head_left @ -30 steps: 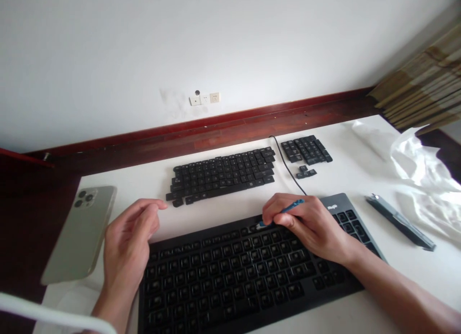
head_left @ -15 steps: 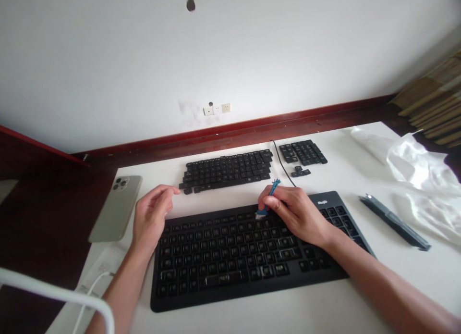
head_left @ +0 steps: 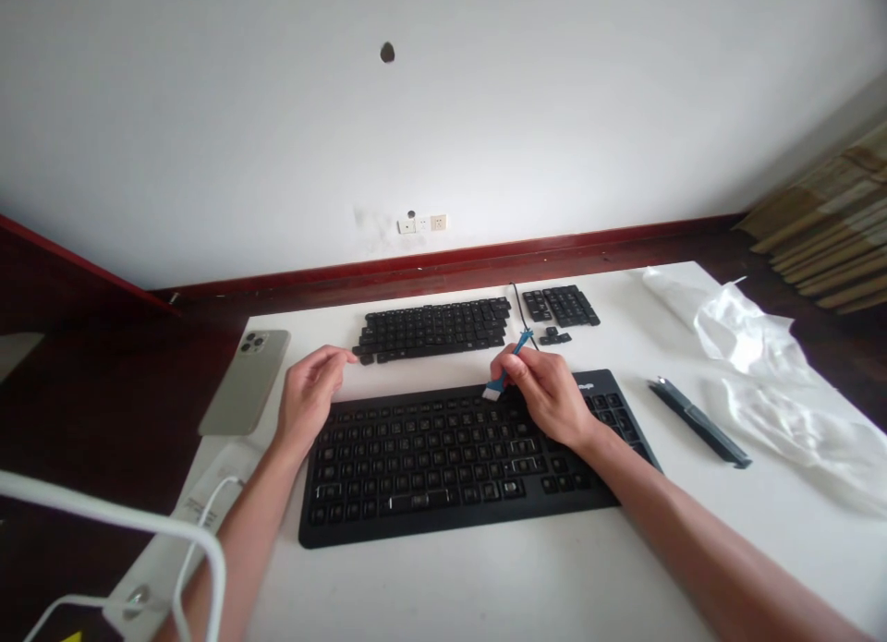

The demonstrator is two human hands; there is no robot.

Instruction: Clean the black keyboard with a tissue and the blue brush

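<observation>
A black keyboard (head_left: 443,513) with its keycaps taken off lies on the white table, bare key mounts showing. My right hand (head_left: 554,397) pinches a small blue brush (head_left: 513,360), its pale bristles pointing down at the keyboard's top rows. At the keyboard's upper left corner is my left hand (head_left: 311,388), fingers curled together and nothing visible in them. Its fingertips reach close to the lower left end of a block of loose black keycaps (head_left: 436,326); whether they touch is unclear. Smaller groups of number-pad keycaps (head_left: 572,305) and arrow keycaps (head_left: 554,337) lie behind the right hand.
A phone (head_left: 246,383) lies face down at the table's left edge, near a white power strip (head_left: 214,485) and a blurred white tube (head_left: 139,517). To the right are a dark, narrow tool (head_left: 699,420) and crumpled clear plastic (head_left: 748,337). A black cable (head_left: 516,300) runs behind the keyboard.
The camera view has shifted, so the table looks smaller. The brush in my right hand has moved slightly left along the top rows and now leans more. My left hand keeps its place.
</observation>
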